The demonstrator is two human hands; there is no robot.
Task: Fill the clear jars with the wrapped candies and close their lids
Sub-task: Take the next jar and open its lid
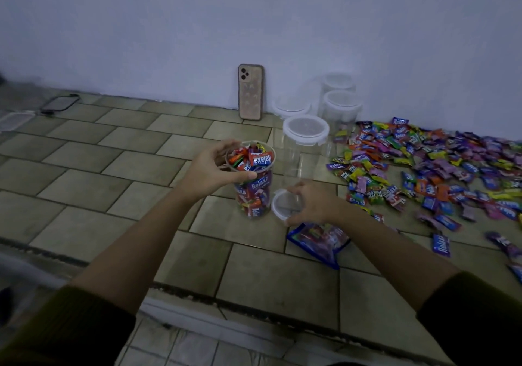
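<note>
A clear jar (254, 193) stands open on the tiled floor, packed to its rim with wrapped candies. My left hand (214, 167) grips the jar around its rim. Just right of the jar lies its white-rimmed lid (282, 204), flat on the floor, and my right hand (310, 203) is closed on its right side. An empty lidded jar (305, 145) stands right behind. A big spread of loose wrapped candies (423, 173) covers the floor on the right.
Three more lidded clear jars (341, 105) stand by the wall. A phone (250, 92) leans upright on the wall. A blue candy bag (319, 241) lies under my right wrist. A dark flat object (59, 102) and a clear lid (14, 119) lie far left.
</note>
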